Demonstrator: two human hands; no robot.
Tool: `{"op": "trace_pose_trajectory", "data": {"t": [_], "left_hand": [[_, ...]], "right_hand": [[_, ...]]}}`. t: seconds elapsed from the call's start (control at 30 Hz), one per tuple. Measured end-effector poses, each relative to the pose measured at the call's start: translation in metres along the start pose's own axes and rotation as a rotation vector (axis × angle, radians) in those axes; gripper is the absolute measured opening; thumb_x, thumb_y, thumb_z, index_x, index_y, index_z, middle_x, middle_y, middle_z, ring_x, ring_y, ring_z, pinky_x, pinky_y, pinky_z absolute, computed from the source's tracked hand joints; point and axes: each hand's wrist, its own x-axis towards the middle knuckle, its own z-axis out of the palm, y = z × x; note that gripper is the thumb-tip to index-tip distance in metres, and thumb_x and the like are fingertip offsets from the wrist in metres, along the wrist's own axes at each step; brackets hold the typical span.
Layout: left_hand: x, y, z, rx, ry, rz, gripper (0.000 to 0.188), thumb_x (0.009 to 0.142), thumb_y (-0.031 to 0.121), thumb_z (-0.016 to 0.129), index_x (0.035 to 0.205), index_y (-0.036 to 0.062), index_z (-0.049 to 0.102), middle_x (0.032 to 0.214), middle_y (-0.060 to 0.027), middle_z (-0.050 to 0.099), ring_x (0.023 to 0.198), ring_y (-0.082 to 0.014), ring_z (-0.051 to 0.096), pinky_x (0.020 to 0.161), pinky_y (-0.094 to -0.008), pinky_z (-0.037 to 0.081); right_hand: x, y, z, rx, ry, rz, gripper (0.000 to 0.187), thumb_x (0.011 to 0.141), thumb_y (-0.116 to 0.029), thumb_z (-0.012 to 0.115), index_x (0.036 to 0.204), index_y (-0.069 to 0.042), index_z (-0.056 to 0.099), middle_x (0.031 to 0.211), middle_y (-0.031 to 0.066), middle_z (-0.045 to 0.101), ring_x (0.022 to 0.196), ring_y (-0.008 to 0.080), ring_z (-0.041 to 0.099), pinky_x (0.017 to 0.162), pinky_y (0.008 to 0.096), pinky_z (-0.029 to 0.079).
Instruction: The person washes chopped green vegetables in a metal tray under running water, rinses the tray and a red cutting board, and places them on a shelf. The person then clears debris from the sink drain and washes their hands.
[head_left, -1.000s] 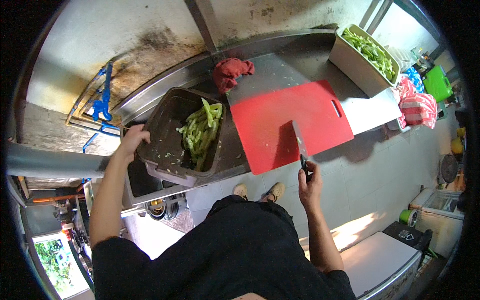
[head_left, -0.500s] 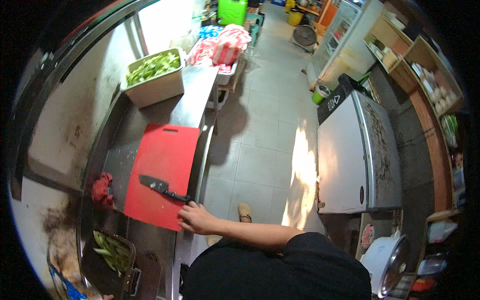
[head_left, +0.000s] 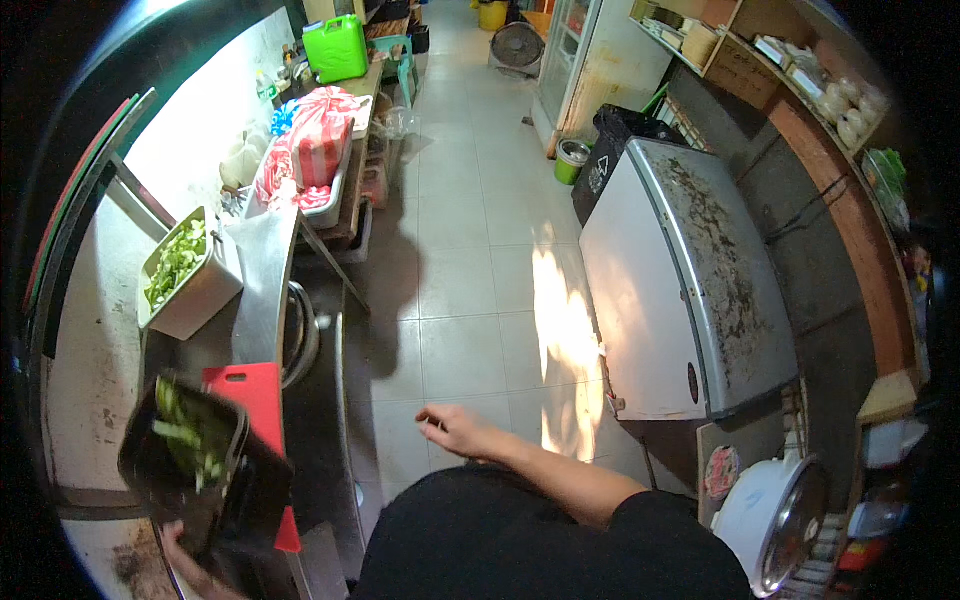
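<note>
My left hand [head_left: 176,548] grips the near end of a dark rectangular tub [head_left: 262,490], which is tilted and blurred over the steel counter. Cut green vegetable pieces [head_left: 190,440] lie inside it. Under the tub is the red cutting board [head_left: 250,392], mostly covered; no knife shows. Farther along the counter, a white tub [head_left: 205,300] holds more chopped greens [head_left: 177,262]. My right hand [head_left: 455,431] hangs over the floor in front of my body, holding nothing, fingers loosely bent and a little apart.
Past the counter, red-and-white striped bags [head_left: 322,150] fill a tray beside a green jerrycan [head_left: 336,48]. A white chest freezer [head_left: 640,290] lines the right side of the tiled aisle. A large white pot [head_left: 760,520] stands at the near right, below wall shelves.
The dark tub has been lifted from the near end of the counter to above the cutting board. My right hand has left the board's edge. The view has shifted right.
</note>
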Motion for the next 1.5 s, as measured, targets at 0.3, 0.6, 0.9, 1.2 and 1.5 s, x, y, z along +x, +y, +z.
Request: {"op": "trace_pose_trajectory", "data": {"t": [0.3,0.6,0.9,1.2,1.5], "left_hand": [[-0.008,0.110,0.394,-0.460,-0.344,0.036,0.006,0.085,0.011,0.062,0.085,0.0050,0.061,0.075,-0.0039,0.062,0.065,-0.0139,0.058,0.066,-0.0275,0.048],[-0.035,0.197,0.721,-0.473,-0.978,-0.188,0.005,0.078,0.005,0.062,0.083,0.0044,0.059,0.076,-0.0026,0.061,0.066,-0.0123,0.057,0.062,-0.0253,0.047],[-0.037,0.307,0.986,-0.346,-1.390,-0.245,0.016,0.080,0.002,0.060,0.096,-0.0002,0.062,0.082,-0.0046,0.065,0.068,-0.0129,0.061,0.064,-0.0263,0.050],[-0.035,0.421,1.170,-0.362,-1.453,-0.006,0.018,0.083,0.007,0.063,0.095,-0.0071,0.063,0.084,-0.0091,0.067,0.073,-0.0131,0.062,0.068,-0.0271,0.050],[-0.120,0.548,1.451,-0.019,-1.749,0.159,0.034,0.093,0.032,0.055,0.092,-0.0012,0.061,0.075,-0.0068,0.055,0.057,-0.0156,0.053,0.047,-0.0322,0.044]], "right_hand": [[-0.028,-0.020,-0.197,0.110,0.341,0.139,0.035,0.095,-0.029,0.061,0.116,-0.001,0.061,0.087,0.0160,0.068,0.079,0.0231,0.065,0.073,0.0347,0.052],[0.053,0.010,-0.339,-0.686,0.794,-0.129,0.062,0.077,-0.039,0.077,0.127,-0.011,0.053,0.125,0.0072,0.049,0.111,0.0253,0.047,0.093,0.0416,0.034],[0.186,0.062,-0.528,-0.944,1.063,-0.022,0.042,0.082,-0.052,0.068,0.098,-0.013,0.061,0.097,0.0009,0.056,0.101,0.0216,0.050,0.089,0.0455,0.032],[0.256,0.104,-0.726,-1.091,1.138,-0.086,0.041,0.084,-0.052,0.066,0.077,-0.013,0.055,0.075,0.0019,0.055,0.083,0.0226,0.053,0.086,0.0468,0.031],[0.279,0.244,-0.966,-0.872,1.681,0.131,0.042,0.088,-0.043,0.068,0.069,-0.007,0.054,0.067,0.0122,0.060,0.066,0.0350,0.055,0.074,0.0449,0.037]]}}
